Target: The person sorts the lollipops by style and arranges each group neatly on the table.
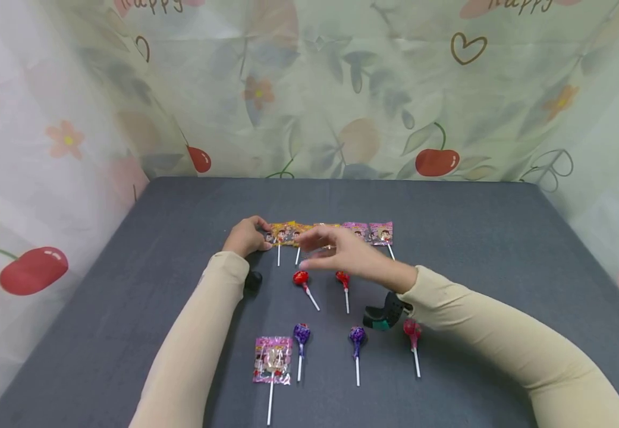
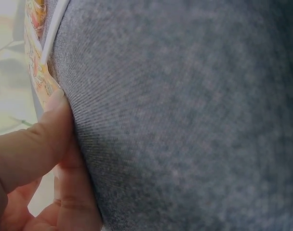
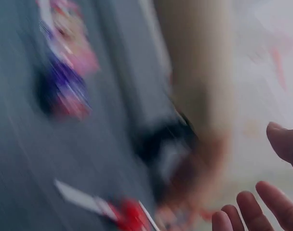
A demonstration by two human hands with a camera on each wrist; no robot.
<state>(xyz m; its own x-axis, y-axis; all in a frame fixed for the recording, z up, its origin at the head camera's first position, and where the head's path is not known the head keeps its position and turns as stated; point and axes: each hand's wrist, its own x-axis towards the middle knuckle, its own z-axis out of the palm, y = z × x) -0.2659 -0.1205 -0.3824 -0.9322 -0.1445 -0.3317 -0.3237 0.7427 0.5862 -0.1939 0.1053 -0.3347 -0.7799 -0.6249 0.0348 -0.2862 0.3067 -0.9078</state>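
From my remote seat I see the left hand (image 1: 247, 236) with finger and thumb bent round the outer edge of the end orange packet (image 1: 284, 233) — I'd judge to square it with its row. The right hand (image 1: 341, 252) hovers, loosely open and holding nothing, perhaps kept high so it knocks nothing below.

Running right from the left hand, I count two orange packets, one half-hidden packet (image 1: 326, 226) and two pink packets (image 1: 381, 233); the right hand may hide more. The packets look set edge to edge for tidiness.

Just bodyward of the right hand lie two red lollipops (image 1: 301, 277); farther bodyward, two purple lollipops (image 1: 302, 334) and, off to its right, one pinkish-red lollipop (image 1: 411, 329) — spaced apart, probably for easy picking. One loose pink packet (image 1: 273, 361) lies well bodyward of the left hand.
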